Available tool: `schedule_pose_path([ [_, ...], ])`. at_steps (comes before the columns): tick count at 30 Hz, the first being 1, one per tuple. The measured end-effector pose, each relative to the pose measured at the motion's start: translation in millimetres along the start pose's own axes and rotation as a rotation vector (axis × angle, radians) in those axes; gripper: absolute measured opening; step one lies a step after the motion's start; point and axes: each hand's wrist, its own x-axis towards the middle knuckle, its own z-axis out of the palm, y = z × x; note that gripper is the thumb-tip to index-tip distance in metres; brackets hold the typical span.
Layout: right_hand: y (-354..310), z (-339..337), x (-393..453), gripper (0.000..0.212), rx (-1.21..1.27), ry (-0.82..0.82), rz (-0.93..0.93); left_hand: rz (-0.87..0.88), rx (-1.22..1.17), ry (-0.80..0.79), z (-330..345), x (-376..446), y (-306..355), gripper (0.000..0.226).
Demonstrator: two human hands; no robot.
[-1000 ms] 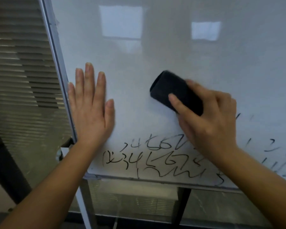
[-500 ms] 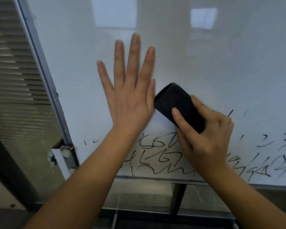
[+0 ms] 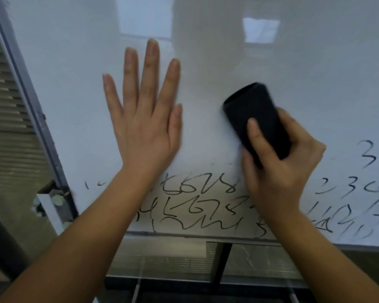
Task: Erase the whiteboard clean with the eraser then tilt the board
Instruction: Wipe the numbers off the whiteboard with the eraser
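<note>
While the left hand (image 3: 143, 119) is pressed flat with fingers spread, the eraser (image 3: 257, 119), gripped by the right hand (image 3: 280, 165), is held just above the writing (image 3: 197, 204), long axis tilted up-left.

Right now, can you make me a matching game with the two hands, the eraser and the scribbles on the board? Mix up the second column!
Column one:
1. left hand
2. right hand
3. eraser
4. black scribbles

Column two:
A. black, pressed against the whiteboard
B. along the bottom edge of the board, not wiped yet
C. flat on the board, fingers straight and spread
D. curled round the eraser

Pairs: 1-C, 2-D, 3-A, 4-B
</note>
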Motion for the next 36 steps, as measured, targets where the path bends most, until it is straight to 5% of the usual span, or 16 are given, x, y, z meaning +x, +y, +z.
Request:
schedule_pose_path([
  [11,-9.7,16.4,-44.4,0.045,-0.006,-0.055,-0.214,0.013,0.019,0.006,1.1,-1.2,-0.7,0.052],
  [19,45.3,-15.7,-9.2,0.037,-0.089,0.105,0.161,0.016,0.027,0.021,4.6,-1.4,-0.9,0.051],
  [26,-6.9,12.2,-13.4,0.041,0.006,0.218,0.378,-0.004,-0.003,-0.020,-4.8,-0.3,0.2,0.050],
  [36,-31.3,19.0,-56.5,0.059,-0.026,-0.040,0.117,0.001,-0.046,-0.033,-9.5,0.8,3.8,0.049],
])
